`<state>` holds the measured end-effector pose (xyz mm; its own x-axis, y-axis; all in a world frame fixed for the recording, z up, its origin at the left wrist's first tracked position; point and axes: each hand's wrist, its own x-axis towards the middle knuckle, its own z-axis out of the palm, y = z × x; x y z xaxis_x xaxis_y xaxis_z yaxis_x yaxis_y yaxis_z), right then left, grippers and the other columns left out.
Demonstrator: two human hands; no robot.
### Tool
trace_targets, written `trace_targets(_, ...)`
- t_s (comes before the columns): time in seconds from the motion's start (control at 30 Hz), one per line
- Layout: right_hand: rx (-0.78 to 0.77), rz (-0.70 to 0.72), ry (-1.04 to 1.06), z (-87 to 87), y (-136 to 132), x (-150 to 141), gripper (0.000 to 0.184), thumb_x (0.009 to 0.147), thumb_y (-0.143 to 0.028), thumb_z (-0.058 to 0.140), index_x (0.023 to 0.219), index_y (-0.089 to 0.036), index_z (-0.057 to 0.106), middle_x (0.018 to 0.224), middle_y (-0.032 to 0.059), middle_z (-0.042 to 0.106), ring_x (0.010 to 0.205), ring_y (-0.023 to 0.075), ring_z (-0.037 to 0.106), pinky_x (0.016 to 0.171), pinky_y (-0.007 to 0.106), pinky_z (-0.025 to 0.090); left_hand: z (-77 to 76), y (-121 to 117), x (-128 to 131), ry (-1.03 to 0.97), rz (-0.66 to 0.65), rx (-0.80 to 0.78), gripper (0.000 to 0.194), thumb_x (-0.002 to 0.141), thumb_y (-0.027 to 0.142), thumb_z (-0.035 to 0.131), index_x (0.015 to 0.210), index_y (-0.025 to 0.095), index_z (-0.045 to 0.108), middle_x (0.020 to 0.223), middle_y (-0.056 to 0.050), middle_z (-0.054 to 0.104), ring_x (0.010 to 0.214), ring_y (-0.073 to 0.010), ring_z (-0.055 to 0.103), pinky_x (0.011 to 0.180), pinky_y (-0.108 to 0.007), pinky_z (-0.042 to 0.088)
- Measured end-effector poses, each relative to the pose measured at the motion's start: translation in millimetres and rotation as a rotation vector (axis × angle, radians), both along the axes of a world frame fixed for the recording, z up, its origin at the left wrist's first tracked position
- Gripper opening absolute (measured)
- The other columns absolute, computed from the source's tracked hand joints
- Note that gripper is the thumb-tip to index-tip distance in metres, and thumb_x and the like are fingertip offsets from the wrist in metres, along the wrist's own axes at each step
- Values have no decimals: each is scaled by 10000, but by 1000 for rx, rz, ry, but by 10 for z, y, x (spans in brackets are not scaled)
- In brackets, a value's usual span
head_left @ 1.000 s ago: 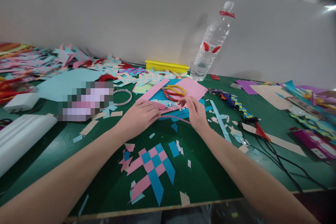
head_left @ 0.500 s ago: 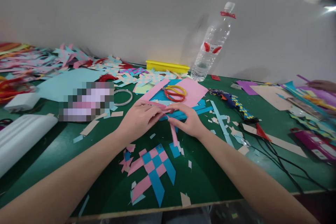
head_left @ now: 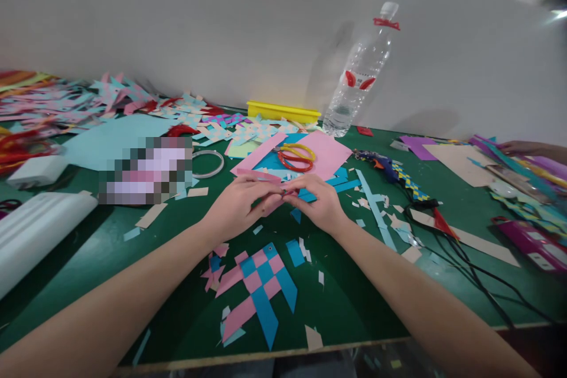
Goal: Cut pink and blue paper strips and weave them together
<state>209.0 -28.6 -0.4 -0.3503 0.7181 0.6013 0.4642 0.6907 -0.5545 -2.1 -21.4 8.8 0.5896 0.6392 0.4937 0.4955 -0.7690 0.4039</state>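
Pink paper [head_left: 258, 175] is being pinched by the fingers of both the left hand [head_left: 239, 198] and the right hand [head_left: 319, 202], which are meeting over the middle of the green table [head_left: 354, 307]. Just beyond them, red-and-yellow-handled scissors [head_left: 296, 159] are lying on coloured sheets. A woven pink-and-blue paper piece [head_left: 261, 276] is resting nearer the front edge. A clear bottle [head_left: 358, 80] is standing near the back edge, while another person's hand [head_left: 519, 149] is showing toward the right edge.

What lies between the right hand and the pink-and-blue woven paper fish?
Paper scraps on the green table: a blue triangle near the right hand, then a blue square near the fish. Head view shows it.
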Motion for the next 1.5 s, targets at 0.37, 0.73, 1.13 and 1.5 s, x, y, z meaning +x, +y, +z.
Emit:
trace_targets(0.37,-111,-142,283,44,6,-5,218,810,-390,660,773,-223,526,767,9,595,750,159,580,721,304,488,31,44,-10,-216,82,-350,164,842,351,628,866,210,709,1069,-27,701,893,-179,655,735,-269,541)
trace_targets(0.73,-219,-113,359,19,2,-18,302,733,-371,746,875,-222,525,830,15,665,801,179,668,757,323,517,-7,83,-29,-261,68,-361,184,843,318,635,986,219,691,1044,-22,701,888,-168,650,785,-284,548)
trace_targets(1.13,-121,-19,121,-21,70,10,64,830,-280,643,854,-226,671,853,32,659,789,168,610,700,313,505,-7,93,-33,-261,32,-297,249,879,293,593,1109,213,646,1093,-36,683,985,-177,634,887,-303,511)
trace_targets(1.5,-131,-57,149,-15,77,23,61,825,-276,652,844,-219,665,831,26,652,788,165,607,716,304,494,52,76,-42,-243,122,-333,230,859,389,617,1039,281,711,1031,12,720,975,-185,648,838,-277,511)
